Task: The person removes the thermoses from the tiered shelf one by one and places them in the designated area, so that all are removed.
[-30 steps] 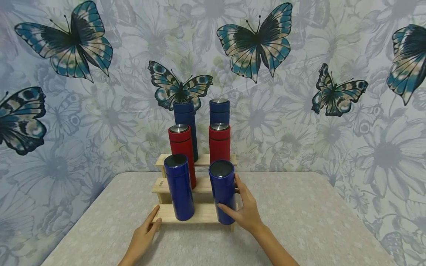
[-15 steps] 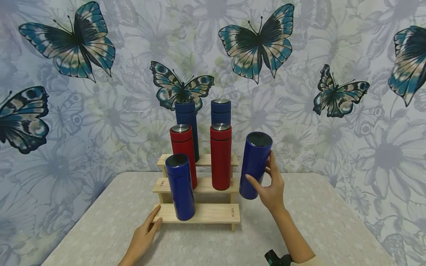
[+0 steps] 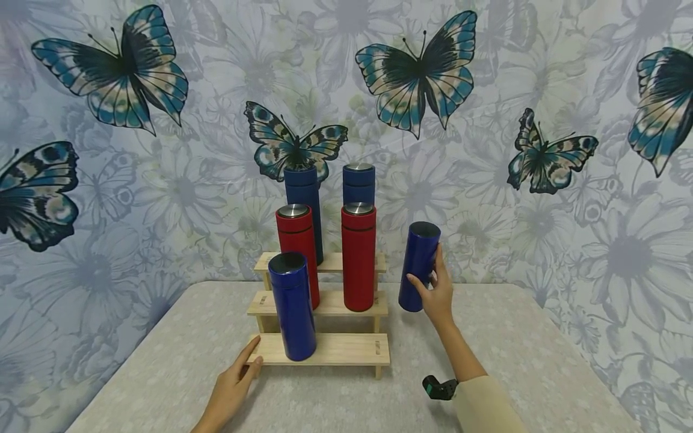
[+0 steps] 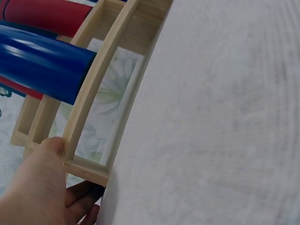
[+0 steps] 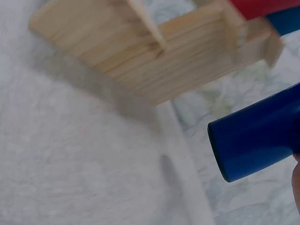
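My right hand [image 3: 437,293] grips a glossy blue thermos [image 3: 420,258] right of the stepped wooden stand [image 3: 346,347]. In the right wrist view the base of this thermos [image 5: 251,138] hangs clear of the tabletop. My left hand [image 3: 234,379] holds the left end of the stand's lowest shelf; in the left wrist view the thumb [image 4: 54,146] lies at the shelf edge and the other fingers are lower, by the leg. Another glossy blue thermos [image 3: 294,313] stands upright on the left of that shelf.
Two red thermoses [image 3: 359,264] stand on the middle shelf. Dark blue thermoses [image 3: 304,207] stand on the top shelf, partly hidden. A pale patterned cloth [image 3: 487,343] covers the table, and a butterfly-printed wall [image 3: 460,174] rises behind. A black device [image 3: 440,388] sits at my right wrist.
The right hand has lifted the blue thermos off the lowest shelf, carried it rightward, then farther away from me and slightly lower. My left hand has stayed at the stand.
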A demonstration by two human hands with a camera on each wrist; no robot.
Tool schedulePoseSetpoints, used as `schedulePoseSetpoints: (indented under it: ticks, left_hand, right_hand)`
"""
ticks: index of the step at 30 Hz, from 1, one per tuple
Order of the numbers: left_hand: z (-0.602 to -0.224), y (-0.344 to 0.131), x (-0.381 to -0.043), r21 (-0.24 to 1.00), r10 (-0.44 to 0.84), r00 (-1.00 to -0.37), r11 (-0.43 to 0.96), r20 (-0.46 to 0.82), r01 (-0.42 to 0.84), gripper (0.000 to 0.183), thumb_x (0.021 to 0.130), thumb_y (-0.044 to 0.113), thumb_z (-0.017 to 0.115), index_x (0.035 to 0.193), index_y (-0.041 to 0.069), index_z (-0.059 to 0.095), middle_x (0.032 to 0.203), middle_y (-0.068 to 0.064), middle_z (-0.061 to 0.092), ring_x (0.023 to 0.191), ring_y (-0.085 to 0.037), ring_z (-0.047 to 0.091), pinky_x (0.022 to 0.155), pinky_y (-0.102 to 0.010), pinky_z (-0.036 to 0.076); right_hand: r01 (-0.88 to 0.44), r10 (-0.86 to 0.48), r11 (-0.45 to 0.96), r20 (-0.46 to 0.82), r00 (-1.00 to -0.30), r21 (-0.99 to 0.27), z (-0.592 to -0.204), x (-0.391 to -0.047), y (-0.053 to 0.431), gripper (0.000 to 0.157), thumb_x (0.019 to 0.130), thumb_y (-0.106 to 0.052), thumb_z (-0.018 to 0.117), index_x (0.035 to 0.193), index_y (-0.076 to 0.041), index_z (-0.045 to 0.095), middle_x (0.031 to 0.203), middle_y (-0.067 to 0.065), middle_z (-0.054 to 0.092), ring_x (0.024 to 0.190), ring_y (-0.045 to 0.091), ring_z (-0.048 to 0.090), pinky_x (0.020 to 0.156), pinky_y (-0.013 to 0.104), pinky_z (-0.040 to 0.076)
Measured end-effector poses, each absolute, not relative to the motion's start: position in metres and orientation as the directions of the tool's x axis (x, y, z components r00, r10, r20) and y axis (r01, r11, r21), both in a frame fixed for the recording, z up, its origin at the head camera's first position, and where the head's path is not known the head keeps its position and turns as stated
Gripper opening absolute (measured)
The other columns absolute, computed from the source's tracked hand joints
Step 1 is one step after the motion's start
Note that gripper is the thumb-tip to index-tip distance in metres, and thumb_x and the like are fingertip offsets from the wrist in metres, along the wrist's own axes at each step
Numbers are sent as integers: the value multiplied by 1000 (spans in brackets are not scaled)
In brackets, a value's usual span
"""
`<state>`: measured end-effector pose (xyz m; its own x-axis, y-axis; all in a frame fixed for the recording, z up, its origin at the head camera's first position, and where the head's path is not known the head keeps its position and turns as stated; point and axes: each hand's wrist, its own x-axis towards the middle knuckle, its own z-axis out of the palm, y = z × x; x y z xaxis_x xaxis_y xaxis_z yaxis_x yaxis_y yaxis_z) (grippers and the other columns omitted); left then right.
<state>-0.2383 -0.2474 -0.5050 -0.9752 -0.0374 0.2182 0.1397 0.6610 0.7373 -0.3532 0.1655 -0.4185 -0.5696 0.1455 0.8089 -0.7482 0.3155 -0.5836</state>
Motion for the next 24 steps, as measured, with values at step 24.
schedulePoseSetpoints:
  ticks: [24]
  left_hand:
    - [-511,-252,-241,744,-45,-964,646,260,170,52,96,43,45,143,25,34,98,-11,68,82,-20,65,73,-51,49]
  right_hand:
    - [-598,158,470,728,-667,-649,-477,-393,162,97,78,-11,76,149,-24,12,141,21,35,120,39,42,79,60,45]
